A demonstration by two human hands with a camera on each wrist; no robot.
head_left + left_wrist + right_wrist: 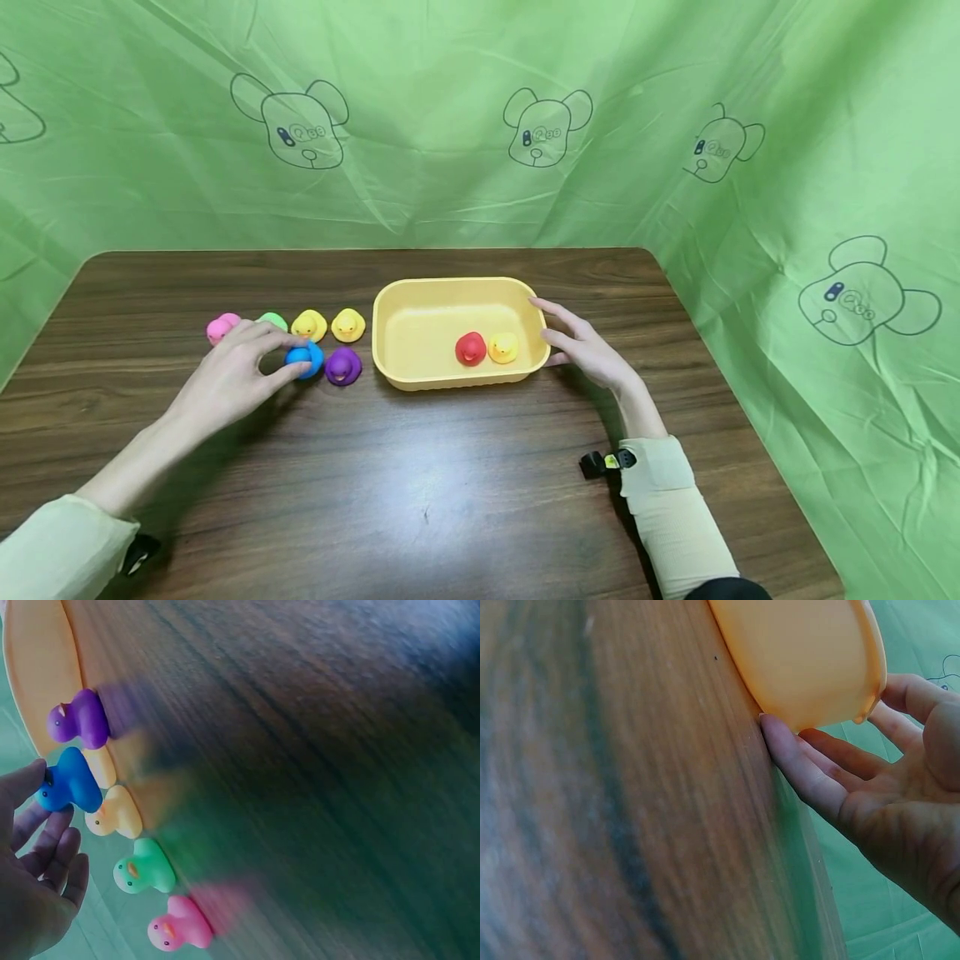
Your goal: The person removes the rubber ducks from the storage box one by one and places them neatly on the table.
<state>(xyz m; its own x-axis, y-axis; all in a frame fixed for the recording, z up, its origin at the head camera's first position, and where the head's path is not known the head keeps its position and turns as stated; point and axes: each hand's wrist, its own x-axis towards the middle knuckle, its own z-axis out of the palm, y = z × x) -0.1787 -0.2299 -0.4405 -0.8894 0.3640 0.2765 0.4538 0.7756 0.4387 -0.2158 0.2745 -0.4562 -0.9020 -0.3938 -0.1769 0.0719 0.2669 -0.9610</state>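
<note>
Blue duck (pixel 312 358): small, smooth and blue all over, round head on a plump body; a dark eye shows in the left wrist view, and the thumb hides part of the face.
Its place: the table's (pixel 450 483) left half, toward the far edge, just left of the purple duck (pixel 343 367); whether its base touches the wood I cannot tell.
Left hand (pixel 238 371): thumb and forefinger pinch the blue duck, other fingers loosely bent.
Right hand (pixel 592 350): fingers spread against the tray's (pixel 420 329) right end, touching it without wrapping round.
Hands: well apart, tray between them.
Ducks outside the tray: six; one blue, one purple, one pink duck (pixel 222 328), one green duck (pixel 275 320), two yellow ducks (pixel 348 325).
Ducks inside: two, a red duck (pixel 470 349) and another yellow one (pixel 503 347), side by side toward the tray's near right corner.
Tray: one, pale yellow, rounded corners, near the table's far edge.
Cloth (pixel 435 125): green, beyond the table's far and right edges.
</note>
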